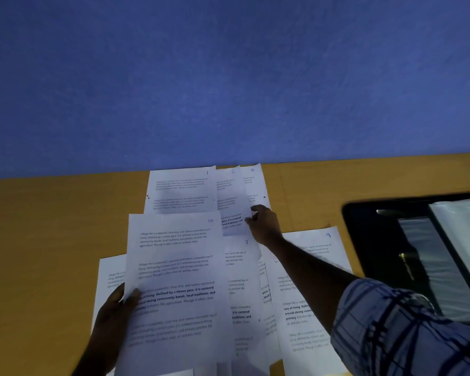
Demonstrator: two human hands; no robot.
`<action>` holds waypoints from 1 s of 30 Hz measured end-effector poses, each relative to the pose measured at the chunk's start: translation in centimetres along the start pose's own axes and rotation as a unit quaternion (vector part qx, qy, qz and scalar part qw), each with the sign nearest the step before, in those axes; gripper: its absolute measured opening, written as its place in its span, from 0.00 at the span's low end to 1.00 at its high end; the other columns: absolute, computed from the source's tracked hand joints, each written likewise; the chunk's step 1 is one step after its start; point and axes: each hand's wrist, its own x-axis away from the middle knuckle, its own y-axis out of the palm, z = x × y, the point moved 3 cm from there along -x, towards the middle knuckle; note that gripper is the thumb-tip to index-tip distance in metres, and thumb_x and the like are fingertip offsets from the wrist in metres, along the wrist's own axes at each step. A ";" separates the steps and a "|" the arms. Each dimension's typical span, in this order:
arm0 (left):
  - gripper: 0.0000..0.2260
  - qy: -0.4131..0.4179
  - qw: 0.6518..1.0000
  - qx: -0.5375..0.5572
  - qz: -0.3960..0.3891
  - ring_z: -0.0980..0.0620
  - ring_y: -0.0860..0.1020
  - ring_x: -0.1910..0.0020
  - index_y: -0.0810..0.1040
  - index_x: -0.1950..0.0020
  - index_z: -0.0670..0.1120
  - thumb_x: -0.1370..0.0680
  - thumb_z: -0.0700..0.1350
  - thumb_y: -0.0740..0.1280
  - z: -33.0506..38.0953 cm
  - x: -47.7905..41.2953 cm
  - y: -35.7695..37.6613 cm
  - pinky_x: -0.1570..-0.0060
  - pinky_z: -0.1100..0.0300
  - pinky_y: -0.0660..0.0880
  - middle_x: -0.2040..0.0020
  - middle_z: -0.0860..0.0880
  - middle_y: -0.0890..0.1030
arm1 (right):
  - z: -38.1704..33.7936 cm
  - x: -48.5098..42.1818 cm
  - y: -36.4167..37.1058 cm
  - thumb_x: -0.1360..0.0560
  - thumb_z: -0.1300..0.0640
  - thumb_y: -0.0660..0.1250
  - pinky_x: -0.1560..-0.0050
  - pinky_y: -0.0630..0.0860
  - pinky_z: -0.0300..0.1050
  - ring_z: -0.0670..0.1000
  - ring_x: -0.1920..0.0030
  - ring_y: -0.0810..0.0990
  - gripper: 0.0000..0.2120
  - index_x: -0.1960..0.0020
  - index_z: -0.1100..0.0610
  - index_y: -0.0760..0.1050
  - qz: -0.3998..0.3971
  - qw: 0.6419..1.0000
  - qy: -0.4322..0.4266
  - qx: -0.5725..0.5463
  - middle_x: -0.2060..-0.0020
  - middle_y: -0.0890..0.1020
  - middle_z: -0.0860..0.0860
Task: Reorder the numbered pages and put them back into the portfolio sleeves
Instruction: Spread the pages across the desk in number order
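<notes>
Numbered white pages lie spread on the wooden table (52, 226). Page 1 (182, 188), page 2 (229, 202) and page 3 (255, 183) overlap in a row at the far edge. My right hand (265, 225) reaches forward and pinches the lower right part of page 2, next to page 3. My left hand (114, 310) holds page 10 (174, 280) by its left edge, raised over other sheets. Page 7 (242, 280) and page 9 (310, 267) lie nearer me. The black portfolio (377, 240) lies open at the right, its clear sleeves (456, 240) showing.
A blue wall (228, 77) rises right behind the table's far edge. More pages lie partly hidden under page 10 at the left (109, 275) and between pages 7 and 9. My checked sleeve (404, 329) covers the lower right.
</notes>
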 end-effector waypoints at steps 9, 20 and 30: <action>0.11 -0.003 1.000 -0.013 -0.009 0.48 0.85 0.57 0.78 0.37 0.45 0.18 0.40 0.62 0.5 -0.7 0.4 0.67 0.61 0.80 0.51 0.47 0.86 | 1.6 0.3 -2.1 0.26 0.63 0.69 0.62 0.73 0.39 0.54 0.53 0.83 0.16 0.39 0.54 0.76 0.051 0.998 0.029 0.012 0.50 0.85 0.54; 0.10 0.045 0.998 -0.021 -0.039 0.45 0.85 0.51 0.79 0.39 0.51 0.18 0.43 0.63 2.1 -2.0 5.2 0.56 0.50 0.82 0.47 0.48 0.85 | 2.2 9.8 -1.0 0.23 0.44 0.68 0.67 0.76 0.41 0.51 0.63 0.82 0.15 0.57 0.57 0.79 -0.168 0.967 0.053 -0.185 0.60 0.85 0.54; 0.10 0.074 0.992 -0.031 -0.092 0.55 0.84 0.51 0.78 0.39 0.49 0.18 0.40 0.62 2.2 -2.8 9.7 0.59 0.63 0.81 0.50 0.56 0.86 | 5.6 11.1 -2.0 0.26 0.59 0.75 0.64 0.72 0.40 0.45 0.67 0.77 0.16 0.69 0.55 0.73 -0.075 0.960 0.063 -0.262 0.71 0.79 0.45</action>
